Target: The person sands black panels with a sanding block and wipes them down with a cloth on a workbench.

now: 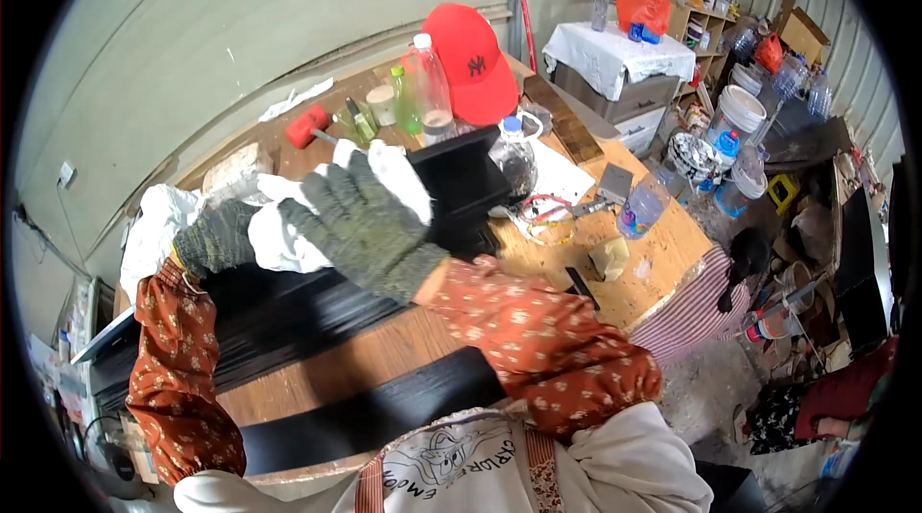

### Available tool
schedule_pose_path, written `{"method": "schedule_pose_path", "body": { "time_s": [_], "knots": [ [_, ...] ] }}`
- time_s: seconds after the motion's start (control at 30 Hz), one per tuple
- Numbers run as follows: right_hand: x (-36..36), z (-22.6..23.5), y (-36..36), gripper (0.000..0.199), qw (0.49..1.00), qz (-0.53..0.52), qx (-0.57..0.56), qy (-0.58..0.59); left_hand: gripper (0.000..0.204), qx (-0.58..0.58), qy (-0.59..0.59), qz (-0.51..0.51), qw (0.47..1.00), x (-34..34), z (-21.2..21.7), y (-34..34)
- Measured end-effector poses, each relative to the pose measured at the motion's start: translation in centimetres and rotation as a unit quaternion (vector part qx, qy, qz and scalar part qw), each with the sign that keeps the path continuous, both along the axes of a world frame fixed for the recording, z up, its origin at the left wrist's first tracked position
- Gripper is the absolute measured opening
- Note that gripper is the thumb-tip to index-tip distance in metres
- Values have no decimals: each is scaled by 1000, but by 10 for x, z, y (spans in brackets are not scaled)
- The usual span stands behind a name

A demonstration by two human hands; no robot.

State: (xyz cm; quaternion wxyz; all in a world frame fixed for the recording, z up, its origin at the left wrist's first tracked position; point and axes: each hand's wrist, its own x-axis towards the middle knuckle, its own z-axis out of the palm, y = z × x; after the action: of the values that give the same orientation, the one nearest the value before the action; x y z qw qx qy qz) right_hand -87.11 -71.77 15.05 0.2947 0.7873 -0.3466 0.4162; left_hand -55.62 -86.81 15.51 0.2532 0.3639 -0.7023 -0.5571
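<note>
On the wooden workbench (624,282), your right hand (370,220), gloved, lies spread and flat over a white cloth (279,230); your left hand (216,236) is closed around that cloth. Both sit at the black panel (288,306), whose surface looks glossy along most of its length; whether wiping is complete, I cannot tell

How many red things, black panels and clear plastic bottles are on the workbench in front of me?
Red things: 2, a cap and a mallet head.
Black panels: 3, one by the gloved hands, one long under the forearms, one at the near edge.
Clear bottles: 3, a tall one, a blue-capped one, a tilted one.
Total: 8.
</note>
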Motion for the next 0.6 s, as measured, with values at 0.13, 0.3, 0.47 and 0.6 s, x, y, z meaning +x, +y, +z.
{"method": "schedule_pose_path", "body": {
  "time_s": [0.13,0.3,0.47,0.6],
  "knots": [
    [-106,21,9,55,989,-50,124,-62,56,-261,-457,-57,848,-97,102,103],
    [-134,19,17,53,976,-180,122,-8,44,-290,-404,-77,864,-114,92,91],
    [6,39,9,47,981,-128,41,137,33,-80,-24,29,996,-95,72,83],
    [-14,26,-1,51,984,-112,65,126,38,-346,-336,-107,870,-85,76,73]
  ]
}}
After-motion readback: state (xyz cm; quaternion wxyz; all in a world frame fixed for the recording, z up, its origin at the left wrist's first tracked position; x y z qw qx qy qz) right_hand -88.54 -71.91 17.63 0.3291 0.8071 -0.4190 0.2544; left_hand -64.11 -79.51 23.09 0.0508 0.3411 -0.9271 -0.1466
